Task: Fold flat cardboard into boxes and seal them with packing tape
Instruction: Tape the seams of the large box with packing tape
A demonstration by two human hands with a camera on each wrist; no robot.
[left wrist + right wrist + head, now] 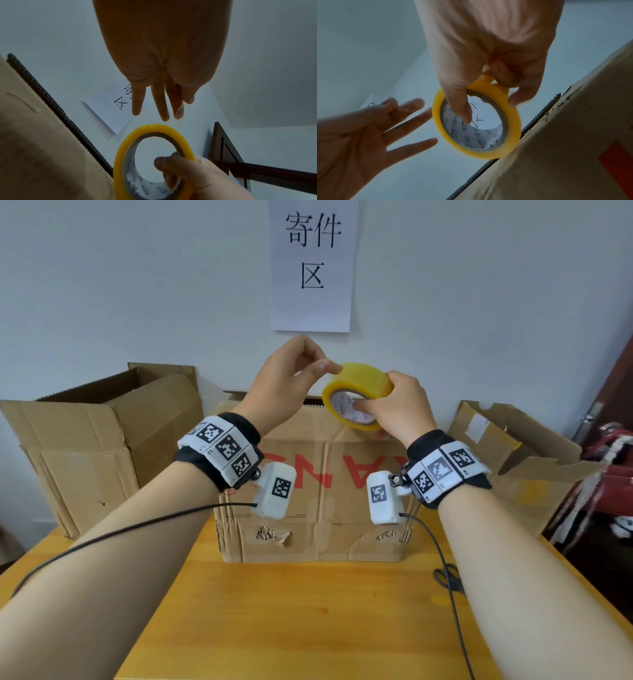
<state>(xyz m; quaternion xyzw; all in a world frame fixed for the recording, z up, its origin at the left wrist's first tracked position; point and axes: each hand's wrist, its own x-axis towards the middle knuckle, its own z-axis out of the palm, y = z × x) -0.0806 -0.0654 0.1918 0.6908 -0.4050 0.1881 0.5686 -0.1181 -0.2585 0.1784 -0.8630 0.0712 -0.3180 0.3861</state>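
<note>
My right hand [394,405] holds a yellow packing tape roll [363,381] up above the box, thumb hooked through its core and fingers round the outside [513,128]. Beside the roll's top edge, my left hand [327,367] pinches thumb and forefinger together on what looks like the clear free tape end, while its other fingers [137,108] stay straight. Under both hands a brown cardboard box [318,501] with red letters stands on the table, its upper edge showing beneath the roll [565,148].
An open cardboard box [85,440] stands at the back left and a torn one [513,446] at the back right. Black scissors [448,577] lie on the wooden table [308,618] near my right forearm. A paper sign [313,265] hangs on the wall.
</note>
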